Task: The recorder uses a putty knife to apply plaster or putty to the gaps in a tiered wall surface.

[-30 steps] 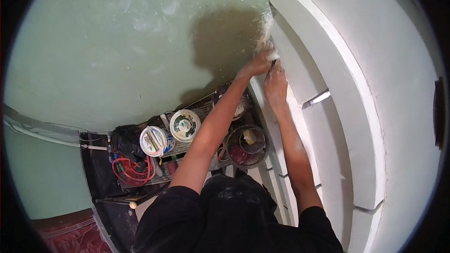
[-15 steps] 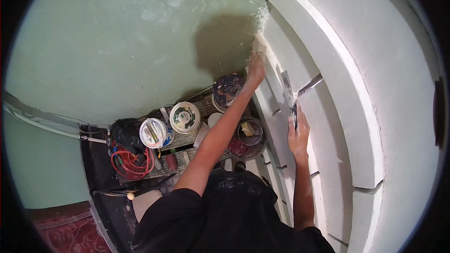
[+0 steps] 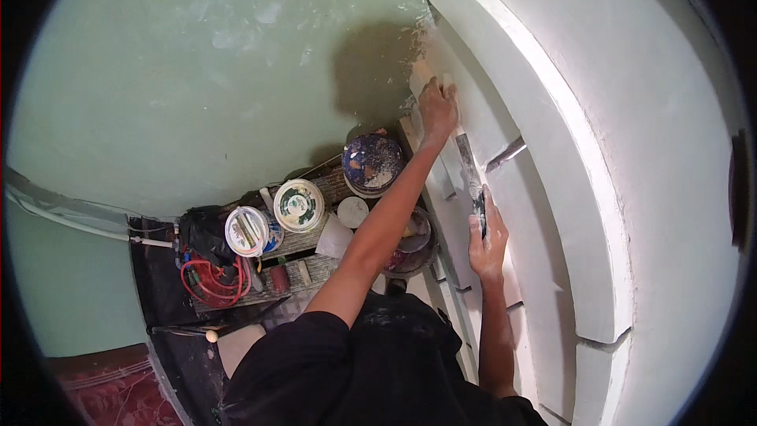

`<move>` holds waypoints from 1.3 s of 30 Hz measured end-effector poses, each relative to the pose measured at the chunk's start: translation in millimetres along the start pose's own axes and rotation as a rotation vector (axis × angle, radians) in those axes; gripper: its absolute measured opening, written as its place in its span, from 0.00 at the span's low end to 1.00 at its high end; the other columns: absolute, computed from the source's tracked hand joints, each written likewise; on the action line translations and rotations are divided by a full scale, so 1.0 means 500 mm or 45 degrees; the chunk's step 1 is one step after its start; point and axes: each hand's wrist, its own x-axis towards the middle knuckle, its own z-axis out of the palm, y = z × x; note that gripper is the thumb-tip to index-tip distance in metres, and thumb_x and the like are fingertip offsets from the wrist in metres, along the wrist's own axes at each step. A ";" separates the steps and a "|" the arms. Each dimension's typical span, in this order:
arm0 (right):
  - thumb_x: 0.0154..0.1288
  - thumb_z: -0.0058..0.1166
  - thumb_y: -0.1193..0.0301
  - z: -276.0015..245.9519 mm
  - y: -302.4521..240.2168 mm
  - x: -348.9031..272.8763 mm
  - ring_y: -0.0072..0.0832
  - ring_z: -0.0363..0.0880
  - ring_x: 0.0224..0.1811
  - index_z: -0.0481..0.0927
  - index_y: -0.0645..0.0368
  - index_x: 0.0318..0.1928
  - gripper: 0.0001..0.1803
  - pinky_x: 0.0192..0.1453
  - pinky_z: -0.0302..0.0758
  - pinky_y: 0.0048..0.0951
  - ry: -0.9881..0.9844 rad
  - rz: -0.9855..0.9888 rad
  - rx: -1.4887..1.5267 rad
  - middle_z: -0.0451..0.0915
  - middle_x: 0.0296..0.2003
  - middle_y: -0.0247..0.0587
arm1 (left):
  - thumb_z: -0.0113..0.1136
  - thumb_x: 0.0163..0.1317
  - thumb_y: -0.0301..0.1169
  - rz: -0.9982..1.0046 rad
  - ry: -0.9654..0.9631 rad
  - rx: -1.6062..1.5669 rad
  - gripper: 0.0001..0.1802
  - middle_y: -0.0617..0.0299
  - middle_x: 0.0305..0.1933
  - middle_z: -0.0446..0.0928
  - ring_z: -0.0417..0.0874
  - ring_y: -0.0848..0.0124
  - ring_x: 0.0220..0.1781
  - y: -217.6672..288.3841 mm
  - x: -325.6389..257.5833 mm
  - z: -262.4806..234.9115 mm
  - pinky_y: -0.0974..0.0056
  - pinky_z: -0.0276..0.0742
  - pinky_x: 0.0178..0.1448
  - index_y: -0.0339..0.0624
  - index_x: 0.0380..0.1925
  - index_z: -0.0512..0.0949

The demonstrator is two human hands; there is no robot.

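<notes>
My right hand (image 3: 490,241) is closed round the dark handle of a putty knife (image 3: 467,159). Its long grey blade points away from me, along the curved white ledge (image 3: 512,264) on the right. Farther off, my left hand (image 3: 438,113) is pinched on a small pale flat piece (image 3: 448,81), its kind unclear. That hand is at the ledge's far end by the green wall (image 3: 213,71), just beyond the blade's tip. My fingers cover much of the pale piece.
A white stepped moulding (image 3: 552,110) curves down the right side, with a short dark bar (image 3: 506,155) in its recess. Below are wooden planks (image 3: 303,244) with lidded tubs (image 3: 300,205), a paint-spattered bucket (image 3: 372,164), a dark red basin (image 3: 410,248) and a red hose (image 3: 213,288).
My left hand has come closer to the putty knife's blade and its fingers have bent in over the pale piece. My right hand keeps its hold on the knife. The whole view has shifted slightly.
</notes>
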 end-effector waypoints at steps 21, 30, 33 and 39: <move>0.69 0.43 0.71 0.002 -0.003 0.004 0.52 0.71 0.62 0.64 0.73 0.65 0.27 0.67 0.64 0.41 0.039 -0.070 0.045 0.71 0.59 0.64 | 0.53 0.65 0.34 -0.064 -0.137 0.075 0.20 0.38 0.49 0.76 0.74 0.42 0.53 0.037 -0.001 0.003 0.45 0.69 0.58 0.28 0.50 0.74; 0.70 0.43 0.72 0.006 0.002 0.007 0.53 0.71 0.63 0.64 0.73 0.65 0.27 0.68 0.64 0.41 0.056 -0.124 0.053 0.70 0.60 0.65 | 0.55 0.63 0.34 0.189 -0.065 0.013 0.20 0.40 0.49 0.76 0.73 0.42 0.54 -0.021 -0.046 0.025 0.45 0.69 0.58 0.30 0.50 0.73; 0.69 0.44 0.72 0.017 -0.011 -0.005 0.54 0.70 0.63 0.64 0.74 0.65 0.27 0.69 0.62 0.42 0.006 -0.111 0.121 0.70 0.60 0.66 | 0.55 0.60 0.30 0.148 -0.025 0.318 0.21 0.41 0.49 0.73 0.73 0.45 0.53 -0.051 0.035 0.013 0.45 0.69 0.58 0.28 0.50 0.69; 0.68 0.44 0.72 -0.002 0.013 -0.002 0.54 0.71 0.63 0.64 0.75 0.65 0.27 0.67 0.64 0.41 0.082 -0.057 0.041 0.71 0.60 0.65 | 0.54 0.59 0.30 0.129 -0.208 0.255 0.17 0.39 0.44 0.75 0.76 0.44 0.49 -0.030 -0.003 0.040 0.45 0.70 0.59 0.28 0.46 0.74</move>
